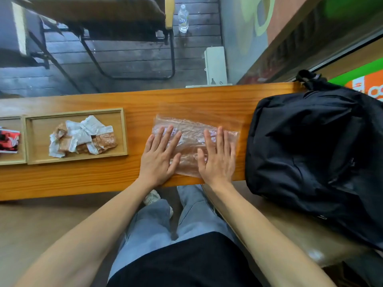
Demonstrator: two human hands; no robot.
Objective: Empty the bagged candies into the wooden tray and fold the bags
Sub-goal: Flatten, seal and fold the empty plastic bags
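Since the far-left tray (12, 161) is cut off by the frame edge, only some red-wrapped packets (9, 140) show inside it. Just beside it, the wooden tray (76, 159) holds a loose heap of brown and white candies (81, 136), so the emptying looks done for this bag at least. Further right, the left hand (158, 160) lies flat with straight fingers on the near-left part of the clear plastic bag (193, 134), and the right hand (217, 157) lies flat on its right part. Neither grip is closed; both palms press the bag against the wooden surface (83, 179), likely to smooth it and push air out before a fold. It appears empty and possibly folded once. A black backpack (315, 146) sits at the far right, near the bag.
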